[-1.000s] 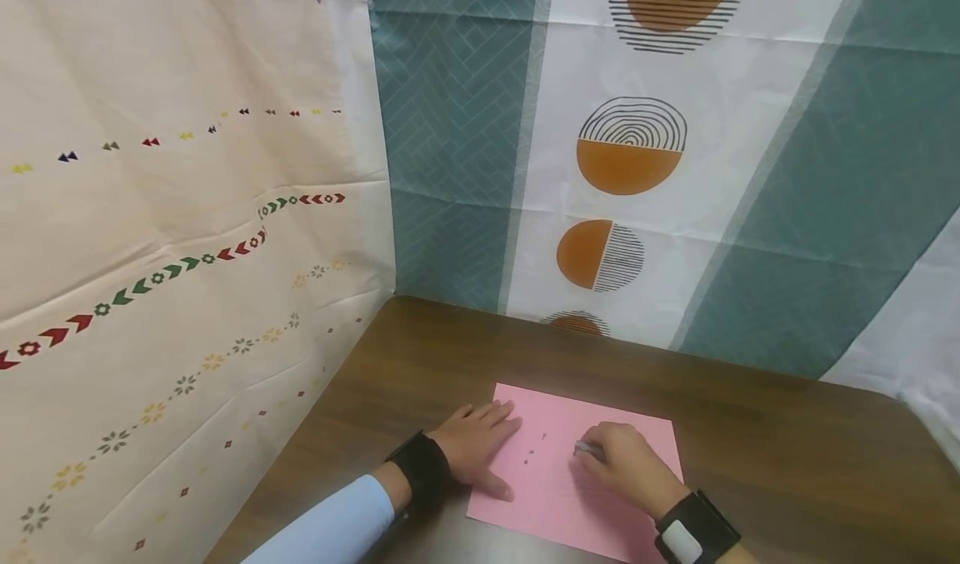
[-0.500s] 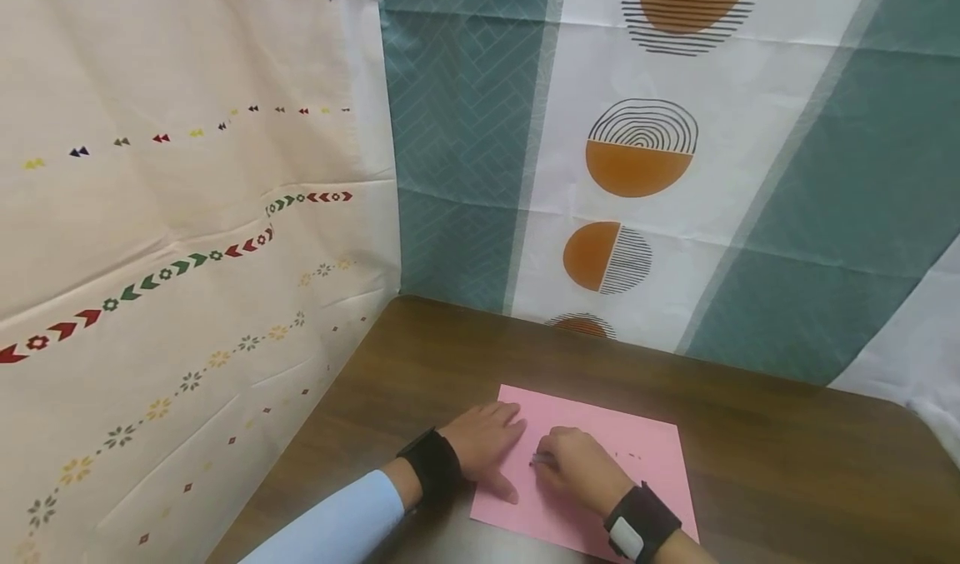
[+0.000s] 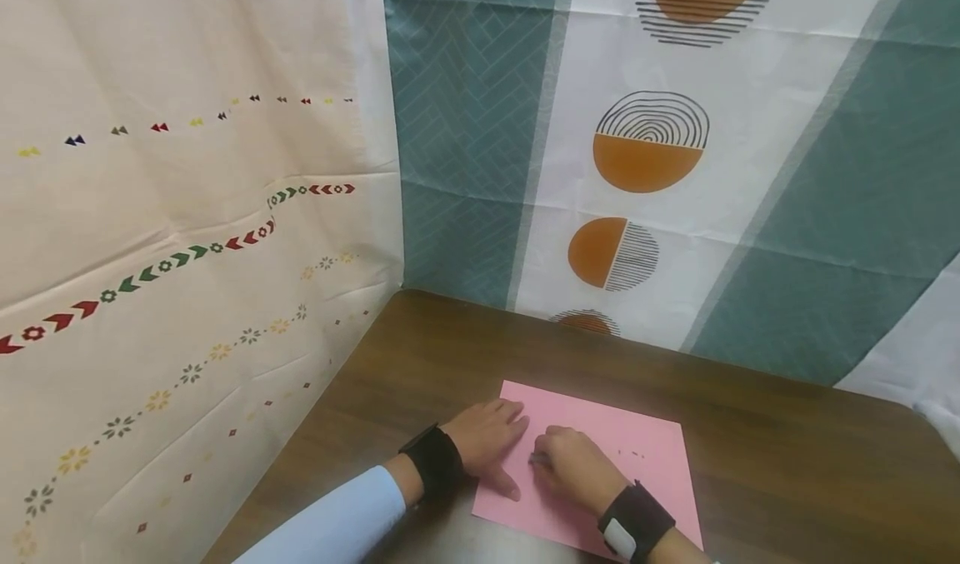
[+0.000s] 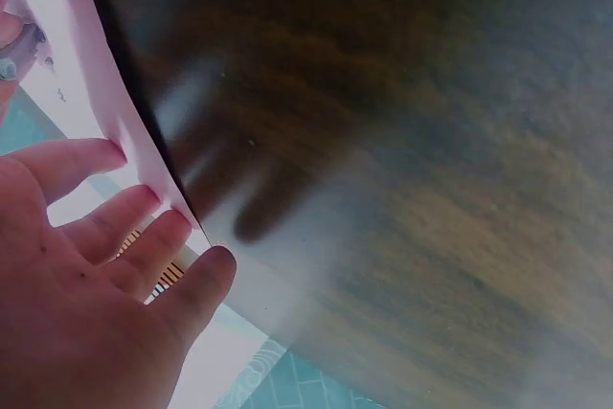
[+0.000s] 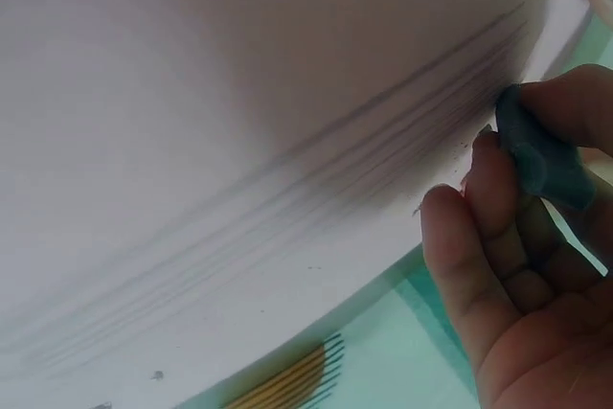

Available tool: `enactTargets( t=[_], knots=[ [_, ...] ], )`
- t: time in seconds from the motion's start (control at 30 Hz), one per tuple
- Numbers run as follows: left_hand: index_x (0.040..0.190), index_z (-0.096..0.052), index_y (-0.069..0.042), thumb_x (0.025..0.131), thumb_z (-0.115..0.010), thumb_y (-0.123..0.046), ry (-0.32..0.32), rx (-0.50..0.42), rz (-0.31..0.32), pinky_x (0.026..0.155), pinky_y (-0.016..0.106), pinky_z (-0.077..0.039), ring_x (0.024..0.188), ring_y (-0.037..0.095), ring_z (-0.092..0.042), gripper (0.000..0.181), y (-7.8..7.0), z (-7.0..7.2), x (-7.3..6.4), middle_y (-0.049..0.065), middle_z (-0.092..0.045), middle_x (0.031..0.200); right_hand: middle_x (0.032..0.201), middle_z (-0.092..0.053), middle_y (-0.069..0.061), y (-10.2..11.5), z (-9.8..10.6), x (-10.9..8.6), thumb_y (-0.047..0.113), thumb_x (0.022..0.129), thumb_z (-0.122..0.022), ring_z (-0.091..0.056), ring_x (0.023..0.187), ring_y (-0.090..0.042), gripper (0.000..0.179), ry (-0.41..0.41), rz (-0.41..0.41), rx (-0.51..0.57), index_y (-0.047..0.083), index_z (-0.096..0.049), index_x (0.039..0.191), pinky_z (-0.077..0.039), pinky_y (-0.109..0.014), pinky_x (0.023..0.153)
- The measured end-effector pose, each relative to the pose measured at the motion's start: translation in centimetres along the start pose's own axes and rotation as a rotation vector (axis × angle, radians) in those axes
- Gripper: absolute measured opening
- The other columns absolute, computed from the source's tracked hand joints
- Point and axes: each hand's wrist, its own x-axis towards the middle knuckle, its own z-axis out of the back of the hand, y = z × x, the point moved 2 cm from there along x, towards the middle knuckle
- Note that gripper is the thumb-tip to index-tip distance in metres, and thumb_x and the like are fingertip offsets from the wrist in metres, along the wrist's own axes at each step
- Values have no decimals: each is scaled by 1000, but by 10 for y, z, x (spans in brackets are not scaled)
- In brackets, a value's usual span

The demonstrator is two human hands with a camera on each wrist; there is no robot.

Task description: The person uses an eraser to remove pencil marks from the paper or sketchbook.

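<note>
A pink sheet of paper point(image 3: 600, 418) lies on the wooden table. My left hand point(image 3: 486, 439) rests on its left edge, fingers spread. Close by, my right hand point(image 3: 576, 468) pinches a small dark eraser point(image 5: 544, 155) between thumb and fingers, low against the paper. Faint, smudged grey lines point(image 5: 316, 146) run across the sheet towards the eraser in the right wrist view. Dark crumbs point(image 3: 632, 453) are scattered to the right of my right hand. The left wrist view shows the left fingertips point(image 4: 144, 196) touching the paper near its edge.
The brown tabletop point(image 3: 450, 339) extends around the sheet. A cream patterned cloth point(image 3: 187, 297) hangs along the left side, and a green and white cloth point(image 3: 465, 131) with orange circles hangs behind the table.
My right hand has moved left across the paper with the eraser, close to my left hand, exposing crumbs on the right. The left hand stays on the sheet. The head view has shifted slightly.
</note>
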Motion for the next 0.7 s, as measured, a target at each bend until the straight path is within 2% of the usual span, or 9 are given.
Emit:
enactTargets(
  t=[0.27,0.5,0.7],
  knots=[
    [133,-47,-9,63,-57,-80,29,-19,14,97,39,-41,123,26,-37,101,-1,3,0,14,-42,138,61,-43,10,-7,1,-7,12,76,-72,-42,54,-3,13,2,-25,-32,15,-62,68,-46,-26,51],
    [138,-42,-10,64,-58,-79,82,-85,61,102,39,-36,128,27,-31,102,-2,5,1,13,-37,142,58,-38,10,-25,13,-32,8,73,-72,-38,52,-4,21,9,-151,-98,18,-57,63,-41,-25,48],
    [138,-42,-10,65,-57,-79,85,-91,56,102,39,-36,128,28,-31,102,-1,2,0,14,-36,143,57,-38,7,-38,23,-53,4,74,-71,-36,52,-6,26,17,-218,-182,16,-53,60,-41,-28,48]
  ],
)
